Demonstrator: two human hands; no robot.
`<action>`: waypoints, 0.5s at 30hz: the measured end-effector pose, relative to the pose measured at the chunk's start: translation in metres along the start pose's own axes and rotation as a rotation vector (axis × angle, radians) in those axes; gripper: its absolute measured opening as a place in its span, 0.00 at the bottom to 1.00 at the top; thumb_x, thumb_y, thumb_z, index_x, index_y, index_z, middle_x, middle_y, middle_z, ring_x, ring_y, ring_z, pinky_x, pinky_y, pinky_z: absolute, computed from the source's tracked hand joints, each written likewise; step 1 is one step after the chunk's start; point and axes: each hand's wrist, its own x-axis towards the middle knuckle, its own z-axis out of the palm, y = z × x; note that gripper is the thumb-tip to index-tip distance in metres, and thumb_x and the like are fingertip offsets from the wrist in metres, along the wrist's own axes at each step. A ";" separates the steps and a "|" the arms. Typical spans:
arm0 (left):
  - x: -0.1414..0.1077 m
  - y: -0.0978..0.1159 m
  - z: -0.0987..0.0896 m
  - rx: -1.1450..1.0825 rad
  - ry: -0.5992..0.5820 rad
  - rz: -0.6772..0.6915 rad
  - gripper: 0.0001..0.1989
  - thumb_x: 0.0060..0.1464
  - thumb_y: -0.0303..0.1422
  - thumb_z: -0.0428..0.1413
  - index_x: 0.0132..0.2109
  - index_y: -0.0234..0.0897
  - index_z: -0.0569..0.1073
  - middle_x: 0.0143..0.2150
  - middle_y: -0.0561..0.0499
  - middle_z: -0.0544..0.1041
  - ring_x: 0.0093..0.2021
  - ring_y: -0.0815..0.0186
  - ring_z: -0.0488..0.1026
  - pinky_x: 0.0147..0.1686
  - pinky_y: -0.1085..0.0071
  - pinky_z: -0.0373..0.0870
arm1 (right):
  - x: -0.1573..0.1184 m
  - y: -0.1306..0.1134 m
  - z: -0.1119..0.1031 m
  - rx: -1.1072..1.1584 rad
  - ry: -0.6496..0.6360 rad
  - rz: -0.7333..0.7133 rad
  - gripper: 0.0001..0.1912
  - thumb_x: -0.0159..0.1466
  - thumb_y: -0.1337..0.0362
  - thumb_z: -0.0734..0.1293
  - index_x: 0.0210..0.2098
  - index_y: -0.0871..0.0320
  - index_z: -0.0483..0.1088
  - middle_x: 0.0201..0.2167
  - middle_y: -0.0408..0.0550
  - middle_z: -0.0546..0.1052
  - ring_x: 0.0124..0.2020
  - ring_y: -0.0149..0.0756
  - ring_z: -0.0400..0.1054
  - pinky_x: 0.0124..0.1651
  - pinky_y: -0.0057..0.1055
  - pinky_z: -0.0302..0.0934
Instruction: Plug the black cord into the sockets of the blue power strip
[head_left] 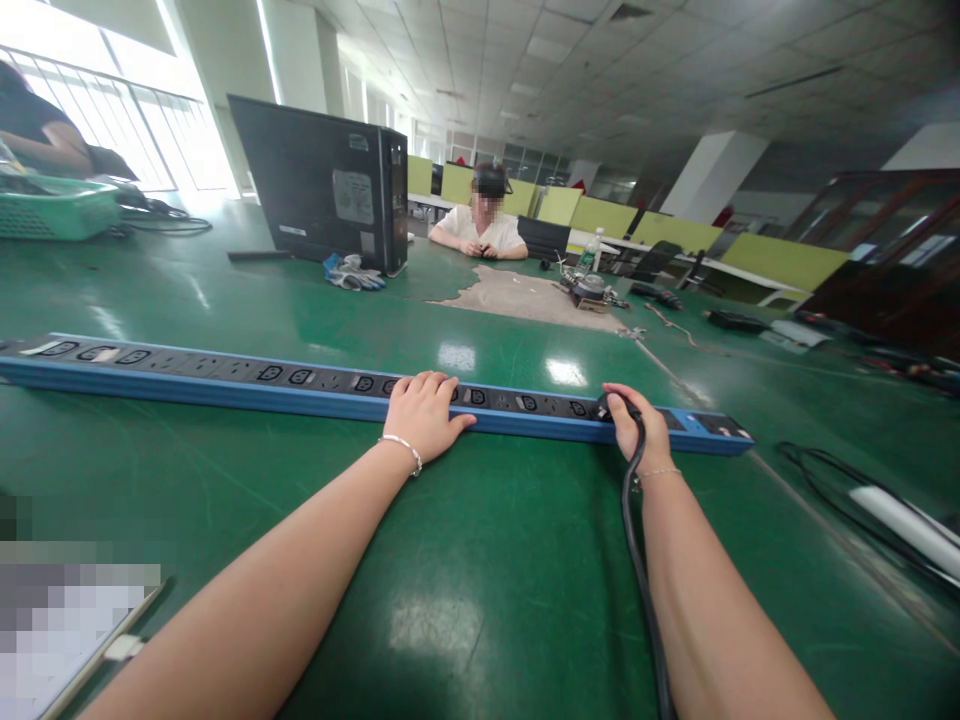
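A long blue power strip (315,395) with a black face and many sockets lies across the green table. My left hand (424,415) rests over its middle, fingers on the socket face and thumb spread along the near edge. Near the strip's right end, my right hand (637,425) is closed round a black plug (603,406) at the sockets; whether the plug is inserted cannot be made out. From it a thick black cable (634,520) runs down beside my right forearm to the bottom edge.
Beyond the strip stand a black computer case (315,190) and grey-blue gloves (354,272). A person (484,225) sits across the green table (525,580); another is at far left by a green basket (60,210). A bottle (590,252), tools and cables lie at right.
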 end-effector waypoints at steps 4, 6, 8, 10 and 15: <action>0.000 0.000 0.001 0.003 0.010 0.007 0.27 0.51 0.50 0.51 0.54 0.40 0.66 0.54 0.45 0.70 0.57 0.56 0.61 0.54 0.59 0.54 | 0.000 -0.001 -0.001 -0.048 -0.059 -0.028 0.20 0.59 0.52 0.59 0.42 0.56 0.73 0.38 0.49 0.77 0.39 0.41 0.70 0.45 0.39 0.62; 0.000 0.000 0.000 0.004 0.003 0.002 0.27 0.52 0.50 0.50 0.55 0.41 0.66 0.55 0.45 0.70 0.57 0.56 0.61 0.55 0.58 0.54 | -0.001 0.000 -0.003 -0.062 -0.078 -0.038 0.20 0.60 0.52 0.59 0.43 0.56 0.72 0.37 0.49 0.77 0.38 0.40 0.70 0.44 0.39 0.63; 0.000 0.000 0.000 0.004 -0.005 -0.001 0.27 0.52 0.50 0.50 0.55 0.41 0.66 0.55 0.45 0.69 0.57 0.56 0.61 0.55 0.58 0.53 | -0.003 0.000 -0.003 -0.077 -0.093 -0.052 0.21 0.60 0.52 0.59 0.44 0.56 0.72 0.37 0.50 0.77 0.38 0.41 0.71 0.44 0.39 0.63; -0.001 0.001 -0.001 0.002 -0.009 -0.001 0.27 0.52 0.50 0.50 0.55 0.42 0.66 0.55 0.45 0.69 0.58 0.56 0.60 0.55 0.58 0.53 | -0.006 0.000 -0.004 -0.098 -0.075 -0.072 0.21 0.60 0.52 0.59 0.45 0.56 0.72 0.39 0.50 0.77 0.39 0.41 0.71 0.45 0.39 0.63; -0.001 0.000 0.000 0.004 -0.004 0.000 0.27 0.52 0.50 0.50 0.55 0.41 0.66 0.56 0.46 0.69 0.58 0.56 0.60 0.55 0.58 0.53 | -0.012 -0.002 -0.002 -0.177 -0.053 -0.134 0.19 0.61 0.54 0.59 0.47 0.54 0.71 0.45 0.50 0.76 0.44 0.42 0.70 0.50 0.41 0.62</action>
